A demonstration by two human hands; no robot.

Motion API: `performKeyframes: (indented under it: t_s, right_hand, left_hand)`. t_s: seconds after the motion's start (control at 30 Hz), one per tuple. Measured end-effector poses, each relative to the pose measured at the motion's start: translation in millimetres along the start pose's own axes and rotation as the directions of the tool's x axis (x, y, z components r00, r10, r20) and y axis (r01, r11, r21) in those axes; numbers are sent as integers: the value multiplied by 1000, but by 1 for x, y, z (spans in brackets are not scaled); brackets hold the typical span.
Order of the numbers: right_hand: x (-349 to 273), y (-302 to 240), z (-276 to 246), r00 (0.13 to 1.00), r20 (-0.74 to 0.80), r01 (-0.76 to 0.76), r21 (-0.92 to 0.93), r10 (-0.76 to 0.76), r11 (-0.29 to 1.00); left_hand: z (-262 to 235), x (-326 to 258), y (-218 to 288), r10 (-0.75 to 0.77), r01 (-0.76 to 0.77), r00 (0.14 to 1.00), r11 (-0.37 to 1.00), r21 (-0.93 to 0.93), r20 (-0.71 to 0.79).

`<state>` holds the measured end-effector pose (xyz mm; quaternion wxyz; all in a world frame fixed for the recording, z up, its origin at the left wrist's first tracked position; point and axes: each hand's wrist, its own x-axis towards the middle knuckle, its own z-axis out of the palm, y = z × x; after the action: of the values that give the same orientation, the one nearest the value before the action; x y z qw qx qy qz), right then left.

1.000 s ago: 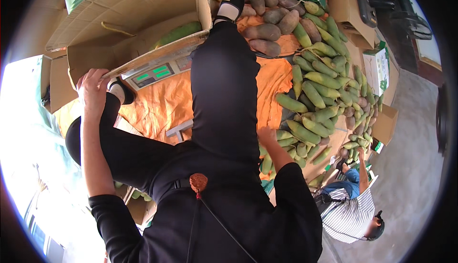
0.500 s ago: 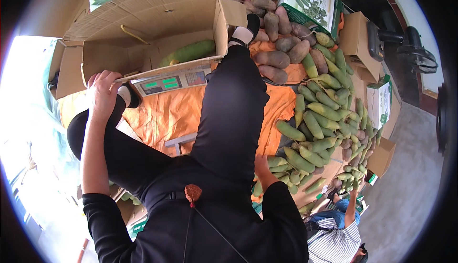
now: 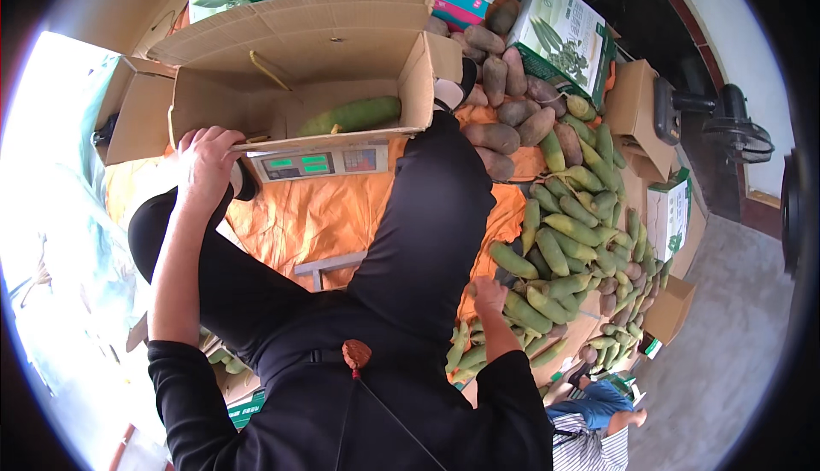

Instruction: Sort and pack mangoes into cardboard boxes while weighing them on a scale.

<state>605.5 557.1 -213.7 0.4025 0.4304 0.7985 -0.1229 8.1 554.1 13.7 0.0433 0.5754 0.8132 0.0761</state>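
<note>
My left hand [image 3: 205, 151] is closed over the near rim of an open cardboard box [image 3: 226, 99]. A long green radish [image 3: 352, 117] lies in the bottom of this box. The box rests on a digital scale [image 3: 320, 162] with lit green displays. Next to my right thigh, my right hand [image 3: 489, 294] is closed at the near edge of a heap of green radishes [image 3: 555, 253]. Its fingers are curled, and what lies within them is mostly hidden.
Reddish-brown radishes [image 3: 495, 137] lie beyond the green ones on an orange cloth [image 3: 299, 223]. Printed cartons [image 3: 559, 40] stand at the back. A black fan [image 3: 739, 125] is at far right. A person in a striped shirt [image 3: 589, 450] is at lower right.
My right hand has moved forward and right, up from beside my thigh. My left hand stays on the box rim. The other person's raised arm has come down.
</note>
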Motion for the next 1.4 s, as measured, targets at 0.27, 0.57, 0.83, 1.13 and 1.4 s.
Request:
performKeyframes:
  t_s: [0.27,0.57,0.83,1.13,1.4]
  right_hand:
    - [1,48,-78,694,-515,115,769,503,628]
    - [-39,39,-314,375,-629,714,664,681,220]
    - [-43,-34,-479,312,-868,945,326,387,-30]
    - [77,-166,-505,599,-791,729,603,124,324]
    - [54,-110,-506,683,-711,721,619,-168,312]
  left_hand:
    - [8,-2,-9,0,0,1000,999,47,7]
    - [11,-6,-14,-9,10,1000,998,68,-15]
    - [6,-6,-17,-33,30,999,995,94,32]
    - [6,-4,-17,-14,9,997,997,71,73]
    - [0,0,-8,-9,10,997,1000,-14,76]
